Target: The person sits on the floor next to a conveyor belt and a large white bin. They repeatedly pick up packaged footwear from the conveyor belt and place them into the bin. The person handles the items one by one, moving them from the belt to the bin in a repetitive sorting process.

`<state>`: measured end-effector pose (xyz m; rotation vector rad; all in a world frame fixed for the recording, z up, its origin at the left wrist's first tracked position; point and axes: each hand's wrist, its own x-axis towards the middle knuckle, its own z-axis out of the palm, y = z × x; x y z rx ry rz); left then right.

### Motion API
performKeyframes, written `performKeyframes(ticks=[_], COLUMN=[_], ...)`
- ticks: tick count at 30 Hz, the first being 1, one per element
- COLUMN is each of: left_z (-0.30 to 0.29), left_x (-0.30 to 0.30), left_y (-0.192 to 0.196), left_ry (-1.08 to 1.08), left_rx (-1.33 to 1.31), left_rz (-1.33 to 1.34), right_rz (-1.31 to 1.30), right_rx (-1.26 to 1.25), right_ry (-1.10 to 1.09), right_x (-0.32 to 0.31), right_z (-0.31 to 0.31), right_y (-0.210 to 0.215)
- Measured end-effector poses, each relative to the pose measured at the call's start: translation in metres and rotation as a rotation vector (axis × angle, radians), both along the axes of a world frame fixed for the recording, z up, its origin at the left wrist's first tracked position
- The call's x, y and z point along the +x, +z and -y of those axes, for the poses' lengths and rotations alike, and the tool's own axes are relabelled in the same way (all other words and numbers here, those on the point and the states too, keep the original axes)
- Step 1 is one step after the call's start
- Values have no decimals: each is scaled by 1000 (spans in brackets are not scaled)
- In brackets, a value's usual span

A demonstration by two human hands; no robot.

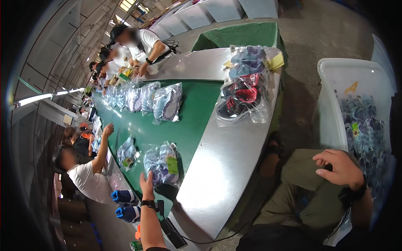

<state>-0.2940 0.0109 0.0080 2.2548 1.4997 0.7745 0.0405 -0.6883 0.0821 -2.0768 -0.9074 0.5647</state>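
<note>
My left hand (pixel 147 186) is raised with its fingers together and straight. It touches the near edge of a clear bag of blue-and-purple shoes with a green tag (pixel 162 163) lying on the green conveyor belt (pixel 197 108). My right hand (pixel 339 166) rests loosely curled on my olive-trousered thigh (pixel 301 184) and holds nothing. A dark band sits on each wrist.
More bagged shoes lie along the belt (pixel 167 102), with a stack of red, black and blue pairs (pixel 245 85) on the metal table (pixel 226 167). A white bin of bagged shoes (pixel 360 121) stands at right. Other workers sit along both sides of the line. A phone (pixel 172 233) lies near my left arm.
</note>
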Motion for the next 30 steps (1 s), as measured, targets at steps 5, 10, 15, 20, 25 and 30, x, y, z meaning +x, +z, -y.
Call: performKeyframes(ticks=[5, 10, 15, 20, 25, 30], left_z=[33, 86, 142, 224, 310, 356], left_x=[7, 44, 73, 96, 120, 142], left_y=[1, 19, 63, 98, 95, 75], left_ry=[-159, -164, -253, -184, -430, -345], left_rx=[-714, -934, -1006, -1199, -1357, -1540], left_rz=[587, 851, 971, 921, 615, 369], right_rz=[-18, -75, 76, 443, 694, 997], right_rx=[8, 131, 104, 206, 420, 519], right_ry=[2, -13, 28, 147, 148, 187], right_x=[0, 0, -9, -21, -37, -29], right_z=[2, 0, 1, -8, -21, -20], right_y=[1, 3, 22, 28, 30, 29])
